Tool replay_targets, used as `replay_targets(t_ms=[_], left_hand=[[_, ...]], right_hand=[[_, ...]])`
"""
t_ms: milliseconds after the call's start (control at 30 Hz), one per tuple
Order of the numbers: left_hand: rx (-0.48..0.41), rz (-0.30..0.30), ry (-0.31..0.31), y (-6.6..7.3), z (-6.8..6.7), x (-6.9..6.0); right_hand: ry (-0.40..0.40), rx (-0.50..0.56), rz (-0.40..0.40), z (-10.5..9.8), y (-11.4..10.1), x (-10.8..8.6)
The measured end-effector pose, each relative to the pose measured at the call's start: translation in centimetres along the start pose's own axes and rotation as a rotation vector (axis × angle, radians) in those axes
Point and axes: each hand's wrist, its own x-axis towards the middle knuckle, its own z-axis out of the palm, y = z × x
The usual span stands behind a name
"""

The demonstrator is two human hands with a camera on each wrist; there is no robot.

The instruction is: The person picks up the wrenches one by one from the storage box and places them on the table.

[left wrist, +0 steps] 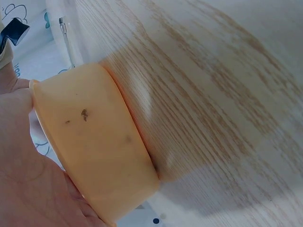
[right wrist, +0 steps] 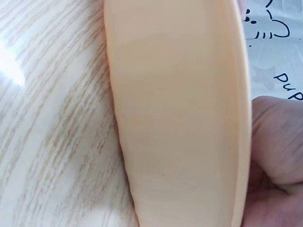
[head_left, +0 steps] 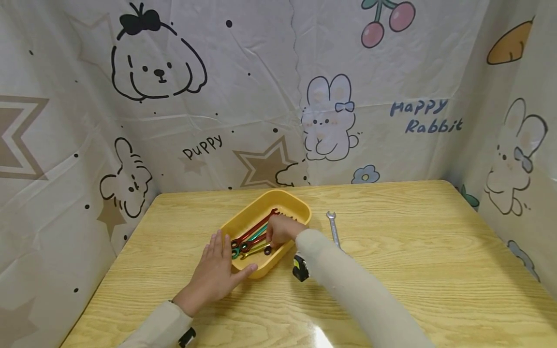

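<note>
The left hand, fingers extended, rests on the rim of the yellow tray. The right hand reaches inside among the coloured wrenches; its grip cannot be determined. A silver wrench lies on the table, right of the tray.

Left hand with fingers straight, thumb wide; there's the right hand, bent downward, forearm angled inward
</note>
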Motion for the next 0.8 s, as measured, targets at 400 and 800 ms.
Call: replay_targets(t_ms=[400,800], left_hand=[[-0.006,-0.009,-0.016,0.1,-0.1,0.0],[-0.018,-0.004,-0.025,0.0,-0.1,0.0]], right_hand=[[-0.007,0.069,-0.020,-0.9,-0.3,-0.6],[0.089,0.126,-0.069,-1.4,-0.1,-0.8]])
